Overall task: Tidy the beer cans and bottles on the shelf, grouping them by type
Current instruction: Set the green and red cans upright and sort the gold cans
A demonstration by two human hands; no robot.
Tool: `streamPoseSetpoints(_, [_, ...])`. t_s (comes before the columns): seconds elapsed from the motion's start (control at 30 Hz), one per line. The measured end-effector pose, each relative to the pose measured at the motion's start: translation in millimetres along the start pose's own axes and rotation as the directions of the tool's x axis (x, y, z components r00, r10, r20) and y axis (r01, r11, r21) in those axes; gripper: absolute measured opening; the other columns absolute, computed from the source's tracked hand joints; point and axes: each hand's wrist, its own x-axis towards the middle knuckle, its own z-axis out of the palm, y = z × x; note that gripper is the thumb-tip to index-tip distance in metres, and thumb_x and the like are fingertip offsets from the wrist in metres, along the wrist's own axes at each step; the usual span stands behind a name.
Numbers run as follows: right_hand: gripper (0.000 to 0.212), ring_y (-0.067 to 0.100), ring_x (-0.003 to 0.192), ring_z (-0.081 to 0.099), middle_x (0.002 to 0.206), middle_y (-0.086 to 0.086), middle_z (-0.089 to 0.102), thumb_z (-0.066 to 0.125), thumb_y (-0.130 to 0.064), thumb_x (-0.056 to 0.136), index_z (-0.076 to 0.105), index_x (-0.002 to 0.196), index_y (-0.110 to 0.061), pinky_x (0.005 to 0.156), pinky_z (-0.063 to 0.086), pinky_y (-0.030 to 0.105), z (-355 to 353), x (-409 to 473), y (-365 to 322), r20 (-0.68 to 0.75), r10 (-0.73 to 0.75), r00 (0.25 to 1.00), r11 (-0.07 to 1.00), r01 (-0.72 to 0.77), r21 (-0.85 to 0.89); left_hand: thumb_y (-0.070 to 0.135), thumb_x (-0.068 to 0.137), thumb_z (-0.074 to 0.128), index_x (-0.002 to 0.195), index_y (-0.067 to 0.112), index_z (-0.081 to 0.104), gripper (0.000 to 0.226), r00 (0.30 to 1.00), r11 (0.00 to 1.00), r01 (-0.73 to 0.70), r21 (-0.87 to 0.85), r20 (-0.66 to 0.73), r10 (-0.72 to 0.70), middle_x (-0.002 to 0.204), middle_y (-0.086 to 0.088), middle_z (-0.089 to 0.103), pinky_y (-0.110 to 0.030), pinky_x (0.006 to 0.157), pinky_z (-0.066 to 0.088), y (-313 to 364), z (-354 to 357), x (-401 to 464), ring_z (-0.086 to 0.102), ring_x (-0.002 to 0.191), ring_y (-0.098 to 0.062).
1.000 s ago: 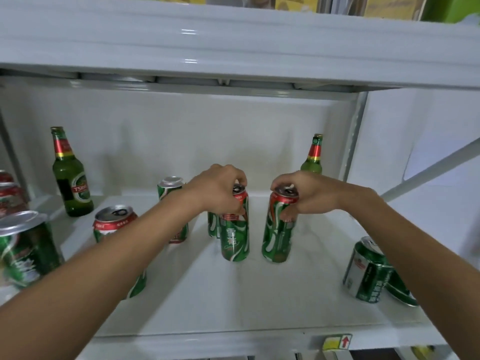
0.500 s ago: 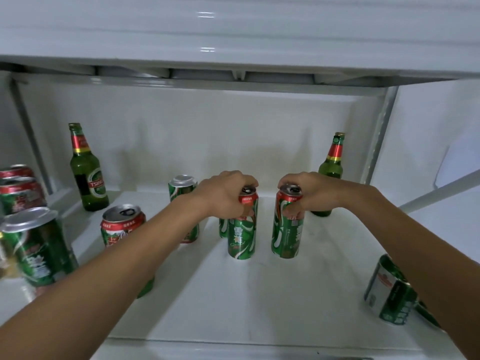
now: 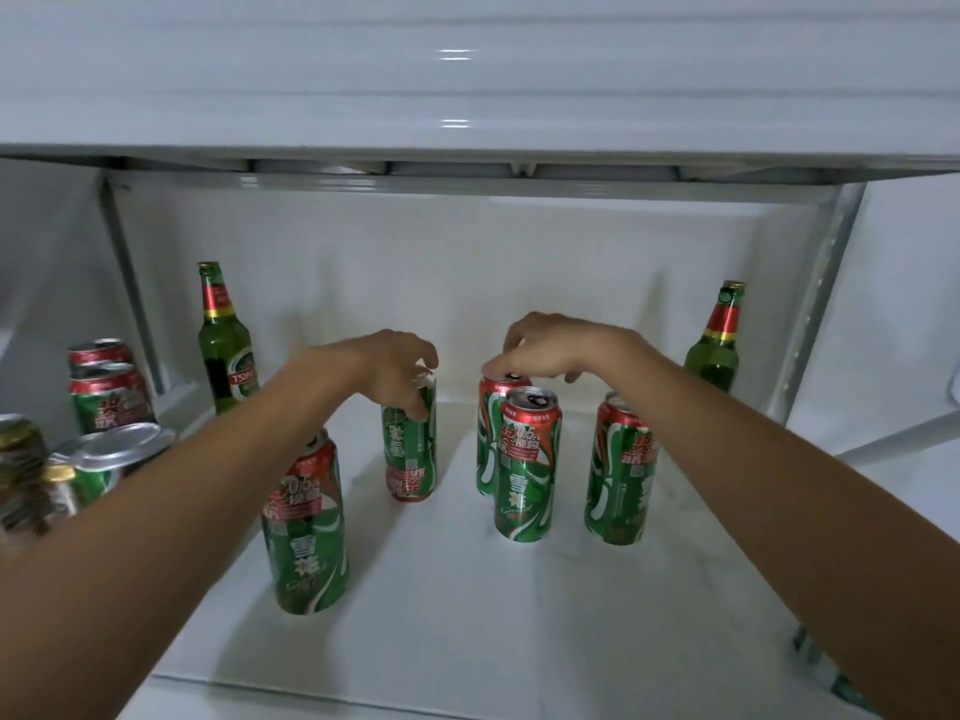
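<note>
Head view, looking down onto a white shelf: the left hand reaches in over a short green can standing mid-shelf toward the back, its fingers curled down around the can's top rim and gripping it. The right hand hovers just above a tall green can, fingertips touching its lid with fingers loosely spread, not closed around it. Directly in front of that can and overlapping it stands another tall can; a third stands just beside, under the right forearm. Nearer the front edge, under the left forearm, stands a fourth tall can. One green bottle stands at the back left, another bottle at the back right corner. More cans crowd the shelf's left edge.
</note>
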Motion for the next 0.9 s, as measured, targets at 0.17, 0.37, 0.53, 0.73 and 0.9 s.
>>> streamPoseSetpoints(0.17, [0.058, 0.03, 0.098, 0.073, 0.12, 0.01, 0.069, 0.085, -0.05, 0.074, 0.07, 0.116, -0.012, 0.08, 0.065, 0.04, 11, 28, -7, 0.149, 0.08, 0.986, 0.996, -0.084, 0.018, 0.039, 0.077, 0.086, 0.136, 0.025, 0.053, 0.069, 0.996, 0.997, -0.018, -0.074, -0.087, 0.011, 0.138, -0.004, 0.058, -0.04, 0.097, 0.053, -10, 14, 13, 0.056, 0.122, -0.026])
streamPoseSetpoints(0.37, [0.039, 0.023, 0.095, 0.076, 0.101, 0.009, 0.078, 0.094, -0.031, 0.067, 0.079, 0.096, -0.009, 0.087, 0.064, 0.039, -5, 24, 23, 0.064, 0.086, 0.994, 0.96, -0.099, 0.26, 0.036, 0.073, 0.089, 0.121, 0.027, 0.062, 0.055, 0.987, 0.988, -0.071, -0.135, -0.15, 0.05, 0.122, 0.0, 0.058, -0.035, 0.089, 0.055, -9, 8, 20, 0.057, 0.113, -0.022])
streamPoseSetpoints(0.53, [0.045, 0.022, 0.092, 0.075, 0.1, 0.011, 0.077, 0.093, -0.029, 0.069, 0.077, 0.102, -0.004, 0.082, 0.065, 0.035, -27, 10, 64, -0.078, 0.158, 0.984, 0.942, -0.126, 0.311, 0.038, 0.076, 0.085, 0.124, 0.028, 0.062, 0.055, 0.97, 0.979, -0.135, -0.152, -0.22, 0.1, 0.129, -0.001, 0.059, -0.03, 0.084, 0.047, 16, 1, 35, 0.057, 0.118, -0.023])
streamPoseSetpoints(0.73, [0.04, 0.026, 0.092, 0.076, 0.1, 0.011, 0.077, 0.091, -0.031, 0.072, 0.077, 0.1, -0.006, 0.082, 0.065, 0.037, -29, -3, 98, -0.007, 0.237, 0.971, 0.951, -0.23, 0.208, 0.034, 0.081, 0.083, 0.13, 0.024, 0.061, 0.054, 0.966, 0.963, -0.207, -0.175, -0.194, 0.172, 0.136, -0.004, 0.058, -0.034, 0.093, 0.051, 60, 1, 53, 0.057, 0.122, -0.025])
streamPoseSetpoints(0.9, [0.026, 0.03, 0.093, 0.075, 0.102, 0.013, 0.075, 0.083, -0.018, 0.081, 0.075, 0.102, -0.005, 0.083, 0.065, 0.04, -24, -12, 120, 0.059, 0.282, 0.958, 0.928, -0.288, 0.237, 0.016, 0.09, 0.07, 0.134, 0.022, 0.062, 0.045, 0.964, 0.948, -0.246, -0.204, -0.15, 0.218, 0.14, -0.005, 0.061, -0.029, 0.093, 0.049, 75, 5, 57, 0.059, 0.123, -0.025])
